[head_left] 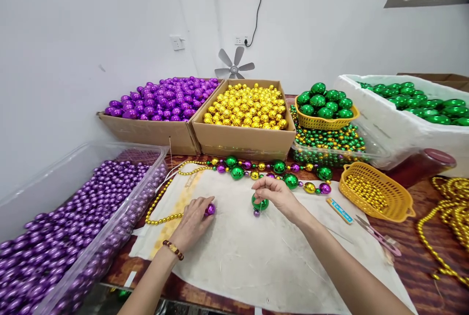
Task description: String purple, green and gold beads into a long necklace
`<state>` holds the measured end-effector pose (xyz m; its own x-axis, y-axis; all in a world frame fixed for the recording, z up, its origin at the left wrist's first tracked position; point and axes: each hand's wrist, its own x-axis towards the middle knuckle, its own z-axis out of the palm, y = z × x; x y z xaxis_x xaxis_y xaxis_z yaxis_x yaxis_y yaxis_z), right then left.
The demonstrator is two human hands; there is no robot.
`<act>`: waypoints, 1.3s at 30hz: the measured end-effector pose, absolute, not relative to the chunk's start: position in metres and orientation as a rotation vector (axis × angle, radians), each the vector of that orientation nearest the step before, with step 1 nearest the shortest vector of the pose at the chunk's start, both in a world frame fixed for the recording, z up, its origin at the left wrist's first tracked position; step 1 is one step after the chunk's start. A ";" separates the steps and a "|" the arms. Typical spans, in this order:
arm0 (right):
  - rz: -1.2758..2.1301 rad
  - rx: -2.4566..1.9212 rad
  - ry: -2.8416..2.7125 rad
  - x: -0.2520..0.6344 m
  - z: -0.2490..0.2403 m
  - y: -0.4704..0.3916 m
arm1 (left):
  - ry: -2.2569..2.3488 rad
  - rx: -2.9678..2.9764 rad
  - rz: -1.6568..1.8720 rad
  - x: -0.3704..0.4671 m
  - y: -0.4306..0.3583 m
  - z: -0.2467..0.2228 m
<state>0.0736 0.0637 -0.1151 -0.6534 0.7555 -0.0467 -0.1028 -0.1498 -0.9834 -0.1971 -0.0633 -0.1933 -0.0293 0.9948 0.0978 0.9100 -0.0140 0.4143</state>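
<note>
My left hand lies low over the pale cloth, its fingers curled around a shiny purple bead. A string of small gold beads runs under that hand from the left. My right hand is pinched at a large green bead; the fingers partly cover it. A small purple bead sits just below the green one, and a thin pale line shows beside them. Behind both hands stretches a finished-looking strand of green, purple and gold beads.
Boxes of purple beads and gold beads stand behind. A clear bin is at left. To the right are a yellow basket, a blue-and-orange packet, pink-handled scissors and a foam box.
</note>
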 end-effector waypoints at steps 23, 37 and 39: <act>1.850 -0.633 -1.763 0.046 -0.126 0.057 | 1.809 1.847 1.052 -0.147 -0.069 -0.145; 1.986 -0.691 -1.740 0.064 -0.168 0.031 | 2.004 1.592 1.136 -0.159 -0.046 -0.147; 1.984 -0.696 -1.699 0.066 -0.169 0.031 | 2.080 1.612 1.118 -0.165 -0.043 -0.148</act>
<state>0.0659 0.0311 -0.1694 -0.7790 0.6200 -0.0936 -0.0032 -0.1531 -0.9882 -0.1655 -0.0434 -0.1485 -0.3373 0.9130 0.2293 0.6948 0.0771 0.7150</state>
